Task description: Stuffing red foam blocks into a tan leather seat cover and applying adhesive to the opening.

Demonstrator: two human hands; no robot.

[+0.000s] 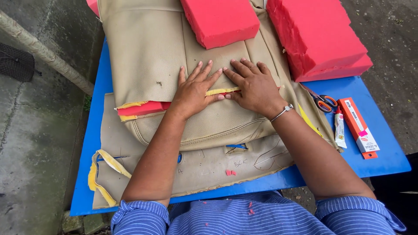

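Observation:
A beige leather seat cover (pixel 152 48) lies across a blue table (pixel 379 156), with red foam (pixel 141 108) showing through a split in it. My left hand (pixel 193 89) lies flat on the cover with fingers spread, thumb on the yellow-edged seam (pixel 222 91). My right hand (pixel 254 85), with a metal bracelet on its wrist, presses flat on the cover just right of it, fingers meeting the left hand's at the seam. Neither hand holds anything.
Two red foam blocks (pixel 220 19) (pixel 318 37) rest on the cover's far side. Orange-handled scissors (pixel 324 103), a glue tube (pixel 339 128) and an orange-and-white box (pixel 359 127) lie at the right. A beige pattern sheet (pixel 196 169) with a yellow strip (pixel 102 174) sits near me.

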